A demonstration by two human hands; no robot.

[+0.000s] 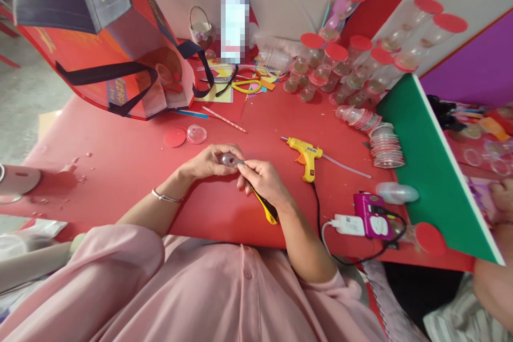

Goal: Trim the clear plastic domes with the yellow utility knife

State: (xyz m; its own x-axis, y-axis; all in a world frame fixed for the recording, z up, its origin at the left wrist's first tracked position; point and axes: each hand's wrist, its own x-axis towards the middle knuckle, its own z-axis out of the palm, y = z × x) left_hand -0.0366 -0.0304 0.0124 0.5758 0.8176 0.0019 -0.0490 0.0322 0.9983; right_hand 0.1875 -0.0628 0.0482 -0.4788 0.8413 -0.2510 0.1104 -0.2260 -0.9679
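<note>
My left hand (214, 162) is closed around a small clear plastic dome (228, 159) with a dark hole in its end. In my right hand (262, 179) is a yellow and black utility knife (264, 206); its handle slants down toward me. The knife's tip end meets the holed end of the dome, between my two hands. Just beyond my left hand lie a red disc (175, 138) and a clear round lid (196, 134). To the right of my right hand a yellow glue gun (308, 157) rests on its side, a glue stick in its back.
Several hourglass-shaped plastic pieces with red caps (335, 52) stand at the back right. Stacked clear cups (387, 147) lie near a green divider (436, 171). A magenta power strip (372, 216) with cables sits at right. A large red bag (120, 59) fills the back left; scissors (246, 85) lie behind.
</note>
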